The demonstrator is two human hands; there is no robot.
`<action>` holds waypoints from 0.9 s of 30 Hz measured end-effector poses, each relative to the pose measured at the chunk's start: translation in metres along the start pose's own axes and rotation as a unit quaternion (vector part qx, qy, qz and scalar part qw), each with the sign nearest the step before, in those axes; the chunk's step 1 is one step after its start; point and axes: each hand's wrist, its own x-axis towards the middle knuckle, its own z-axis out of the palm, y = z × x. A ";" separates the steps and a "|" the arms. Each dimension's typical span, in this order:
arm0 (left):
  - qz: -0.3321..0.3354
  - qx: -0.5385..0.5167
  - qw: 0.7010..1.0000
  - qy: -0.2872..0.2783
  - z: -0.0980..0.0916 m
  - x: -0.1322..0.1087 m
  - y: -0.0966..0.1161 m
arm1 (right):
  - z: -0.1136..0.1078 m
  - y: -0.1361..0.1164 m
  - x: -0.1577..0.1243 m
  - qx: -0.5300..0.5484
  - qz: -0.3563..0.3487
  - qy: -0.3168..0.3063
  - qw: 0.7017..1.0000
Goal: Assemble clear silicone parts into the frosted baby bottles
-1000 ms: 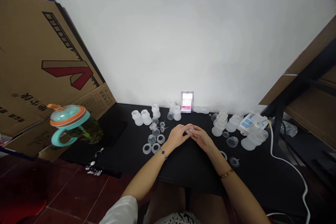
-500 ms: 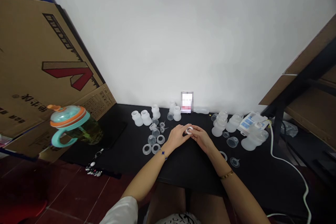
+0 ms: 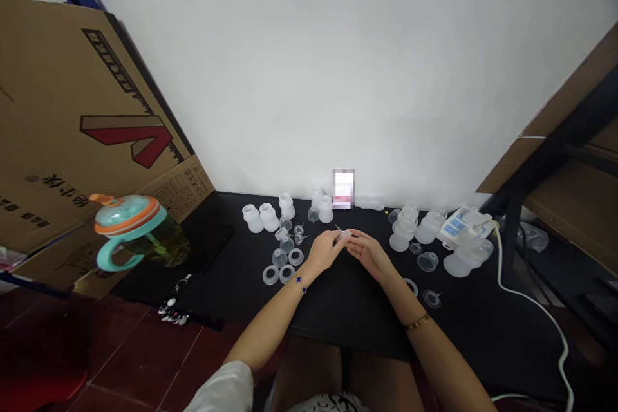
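Observation:
Over the middle of the black table, my left hand (image 3: pixel 324 251) and my right hand (image 3: pixel 371 254) meet at the fingertips. Between them is a small white bottle collar ring (image 3: pixel 345 234), pinched from both sides and tilted nearly edge-on. A thin pointed tip sticks up behind it; the fingers hide the rest. Left of my left hand lie white collar rings (image 3: pixel 270 275) and a clear bottle nipple (image 3: pixel 279 258). Beyond my right wrist are a clear dome-shaped piece (image 3: pixel 427 262) and a clear disc with a stem (image 3: pixel 432 299). My right forearm partly covers another ring (image 3: pixel 411 286).
White bottles (image 3: pixel 253 218) stand at the back left, and frosted bottles (image 3: pixel 404 233) at the right. A lit screen (image 3: pixel 344 188) leans on the wall. A teal-handled jug (image 3: pixel 145 232) is left, near a cardboard box (image 3: pixel 72 129). A white cable (image 3: pixel 526 306) runs down the right.
The collar ring has tipped from facing up to nearly edge-on, and a thin tip now shows behind it. My fingers have shifted slightly around it.

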 end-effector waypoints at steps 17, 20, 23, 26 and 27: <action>-0.069 -0.146 0.987 -0.003 0.003 0.004 -0.007 | 0.009 0.000 -0.002 -0.220 -0.068 0.001 0.973; -0.068 -0.137 0.988 -0.001 0.003 0.003 -0.007 | 0.009 0.002 -0.002 -0.234 -0.084 0.004 0.969; -0.057 -0.144 0.988 0.008 0.001 0.002 -0.005 | 0.008 0.002 -0.001 -0.231 -0.097 0.023 0.968; -0.052 -0.150 0.987 0.010 -0.001 0.002 -0.002 | 0.007 0.002 0.000 -0.218 -0.101 0.042 0.970; -0.052 -0.149 0.987 0.009 -0.001 0.001 -0.001 | 0.007 0.002 0.000 -0.213 -0.102 0.047 0.971</action>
